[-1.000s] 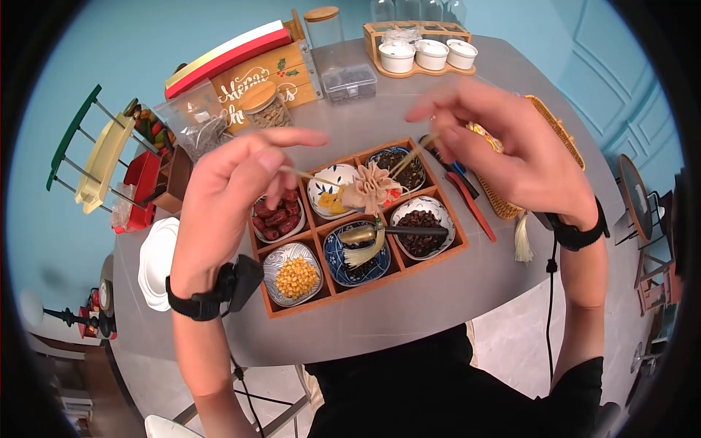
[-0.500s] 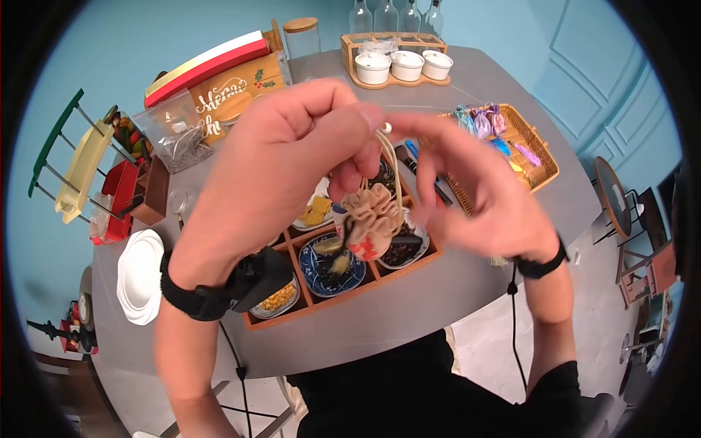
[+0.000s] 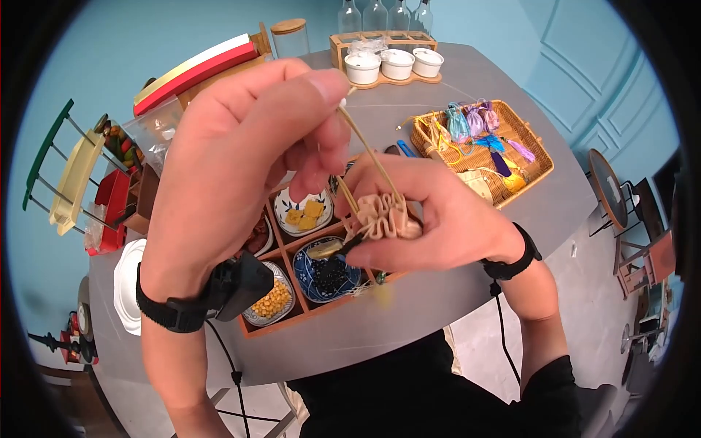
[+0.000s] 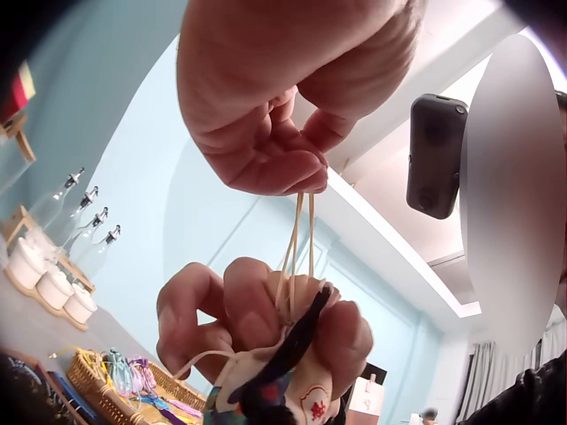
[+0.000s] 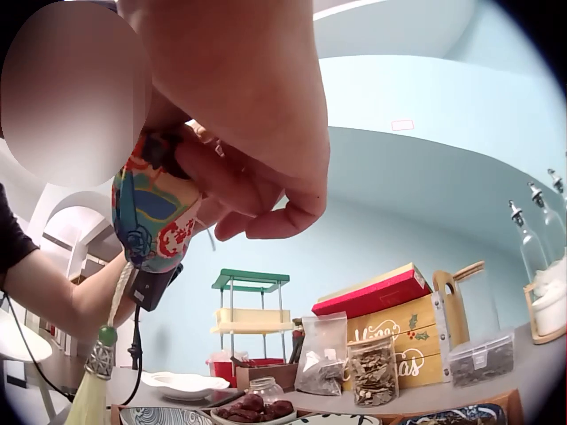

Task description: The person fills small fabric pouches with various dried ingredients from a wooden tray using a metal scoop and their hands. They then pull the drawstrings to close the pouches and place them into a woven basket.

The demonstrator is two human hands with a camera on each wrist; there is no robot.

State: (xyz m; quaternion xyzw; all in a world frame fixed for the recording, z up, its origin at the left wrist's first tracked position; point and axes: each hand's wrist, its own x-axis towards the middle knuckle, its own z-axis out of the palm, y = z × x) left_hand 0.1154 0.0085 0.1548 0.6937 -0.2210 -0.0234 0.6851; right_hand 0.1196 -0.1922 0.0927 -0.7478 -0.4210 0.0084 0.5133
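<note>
A small fabric pouch (image 3: 383,219) with a gathered beige mouth is in the right hand (image 3: 438,212), whose fingers and thumb grip it just below the gathers. Above it, the left hand (image 3: 248,146) pinches the ends of the pale drawstring cords (image 3: 371,153), which run taut to the pouch mouth. The right wrist view shows the pouch's printed blue and red side (image 5: 158,217), with a green bead (image 5: 107,336) and a pale tassel (image 5: 89,394) hanging below. A dark strip (image 4: 292,345) lies along the pouch in the left wrist view.
Beneath the hands stands a divided wooden box (image 3: 292,321) with bowls of yellow kernels (image 3: 271,301), black grains (image 3: 332,277) and yellow pieces (image 3: 305,214). A brass scoop (image 3: 325,250) lies across one bowl. A wicker basket (image 3: 539,182) of pouches and tassels sits right; white lidded pots (image 3: 396,66) stand behind.
The hands, earlier apart with a cord each, came together; the left now holds the cord ends up while the right has taken hold of the pouch. The head view has shifted, showing the basket.
</note>
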